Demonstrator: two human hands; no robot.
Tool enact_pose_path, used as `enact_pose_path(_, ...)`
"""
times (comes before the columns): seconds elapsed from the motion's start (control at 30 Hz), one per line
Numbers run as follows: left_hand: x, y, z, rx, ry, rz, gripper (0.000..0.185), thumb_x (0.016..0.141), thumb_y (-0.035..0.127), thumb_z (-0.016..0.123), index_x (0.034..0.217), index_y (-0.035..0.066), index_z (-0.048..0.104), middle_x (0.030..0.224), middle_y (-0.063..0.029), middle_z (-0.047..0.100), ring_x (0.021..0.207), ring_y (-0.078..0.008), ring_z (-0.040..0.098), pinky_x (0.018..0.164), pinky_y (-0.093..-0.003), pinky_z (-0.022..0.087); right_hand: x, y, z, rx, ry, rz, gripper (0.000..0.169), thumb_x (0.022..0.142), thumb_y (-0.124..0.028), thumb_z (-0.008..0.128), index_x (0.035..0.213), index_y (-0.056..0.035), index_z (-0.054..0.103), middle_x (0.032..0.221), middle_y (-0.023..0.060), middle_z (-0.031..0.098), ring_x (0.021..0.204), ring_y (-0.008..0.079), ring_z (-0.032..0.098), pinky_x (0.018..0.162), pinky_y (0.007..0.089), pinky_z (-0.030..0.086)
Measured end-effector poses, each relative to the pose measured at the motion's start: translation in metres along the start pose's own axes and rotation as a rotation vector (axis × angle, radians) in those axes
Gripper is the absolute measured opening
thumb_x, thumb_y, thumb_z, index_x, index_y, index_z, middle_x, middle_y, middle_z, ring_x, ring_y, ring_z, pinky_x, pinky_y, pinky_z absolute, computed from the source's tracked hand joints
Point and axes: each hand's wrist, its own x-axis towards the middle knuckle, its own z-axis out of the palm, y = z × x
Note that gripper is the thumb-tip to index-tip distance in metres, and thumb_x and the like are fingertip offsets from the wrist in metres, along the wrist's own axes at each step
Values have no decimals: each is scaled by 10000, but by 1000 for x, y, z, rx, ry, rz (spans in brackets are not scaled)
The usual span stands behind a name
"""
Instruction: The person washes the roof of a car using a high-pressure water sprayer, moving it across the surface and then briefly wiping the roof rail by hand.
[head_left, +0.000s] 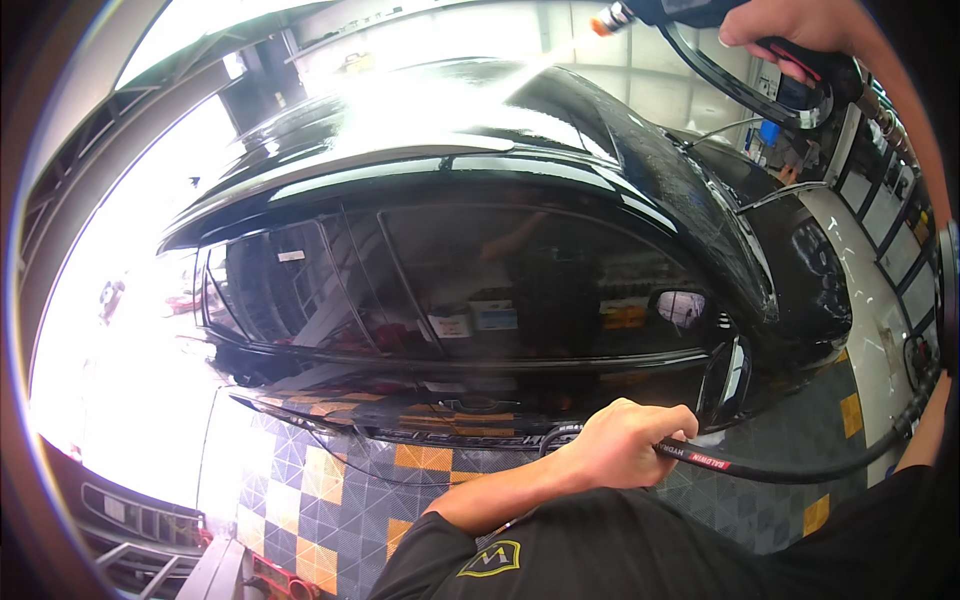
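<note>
My right hand (795, 34), at the top right, grips a black pressure-washer spray gun (694, 11). From its orange-tipped nozzle (602, 26) a pale spray (551, 64) reaches the wet roof (442, 94) of a black car (525, 285). Glare hides part of the roof. Low in front of my body, my left hand (634, 442) is closed around a black hose (780, 469) that bears writing and curves up at the right. The car's side mirror (724, 379) is just beyond this hand. Beads of water cover the windshield (667, 172).
Thin wiper arms (784, 195) stand out from the windshield. A thin dark cable or hose (375, 474) lies across the grey and yellow floor tiles (322, 517). At bottom left are a metal ladder (142, 517) and a red floor jack (281, 577). Shelves (885, 217) line the right side.
</note>
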Motion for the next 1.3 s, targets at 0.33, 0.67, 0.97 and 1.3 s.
enact_pose_path(0.33,-39,-18,-28,22,104,-152,163,770,-45,714,898,55,702,723,-78,686,620,-269,700,581,-302,526,71,75,66,392,89,78,301,904,-163,674,1039,32,489,635,54,569,404,126,550,334,297,449)
enact_pose_path(0.67,-122,-11,-42,14,276,-557,248,704,-14,744,938,67,738,679,-53,668,628,-130,679,618,-262,509,208,72,138,584,-84,-2,309,917,-174,696,1093,42,561,642,79,583,445,173,587,379,338,485)
enact_pose_path(0.97,-128,2,-45,146,466,-573,222,682,-32,766,886,54,749,674,-50,682,598,-111,665,590,-236,497,248,38,121,567,69,-43,272,913,-216,685,963,44,620,675,94,583,503,187,611,438,378,526)
enact_pose_path(1.3,-113,6,-59,230,479,-421,149,685,-28,750,815,44,746,559,-19,617,484,-99,616,499,-217,461,203,52,107,534,53,-61,331,931,-245,685,968,76,613,660,102,594,480,200,631,419,357,533)
